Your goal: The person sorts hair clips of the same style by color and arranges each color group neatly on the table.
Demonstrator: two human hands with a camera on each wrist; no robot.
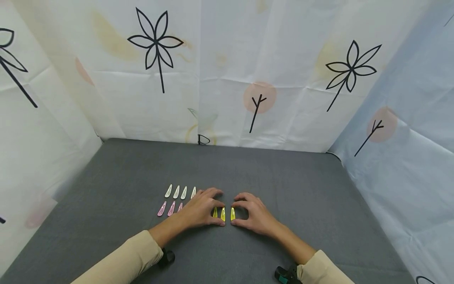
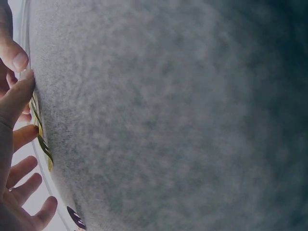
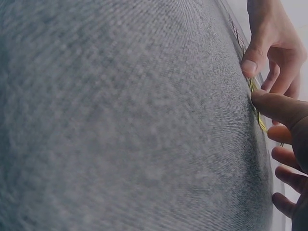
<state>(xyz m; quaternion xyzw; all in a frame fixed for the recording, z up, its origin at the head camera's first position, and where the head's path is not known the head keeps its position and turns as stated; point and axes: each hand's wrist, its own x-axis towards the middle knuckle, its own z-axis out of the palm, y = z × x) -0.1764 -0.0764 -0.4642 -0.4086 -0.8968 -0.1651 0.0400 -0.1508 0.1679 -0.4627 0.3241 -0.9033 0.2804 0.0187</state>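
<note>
On the grey cloth my left hand (image 1: 203,208) holds a yellow snap hair clip (image 1: 222,214) lengthwise between thumb and index finger. Another yellow clip (image 1: 214,212) lies just left of it, inside the curve of that hand. Facing it, my right hand (image 1: 254,215) pinches a yellow snap clip (image 1: 232,213) by its two ends, thumb near and index finger far. A narrow gap separates the two hands. The right wrist view catches a thin yellow edge of a clip (image 3: 262,123) beside the right thumb; the other fingers are spread.
A row of white clips (image 1: 176,192) lies to the left, with a row of pink clips (image 1: 171,208) nearer me. My left hand and forearm partly cover both rows. Patterned white curtains (image 1: 227,59) border the grey table (image 1: 301,177) at the back and sides.
</note>
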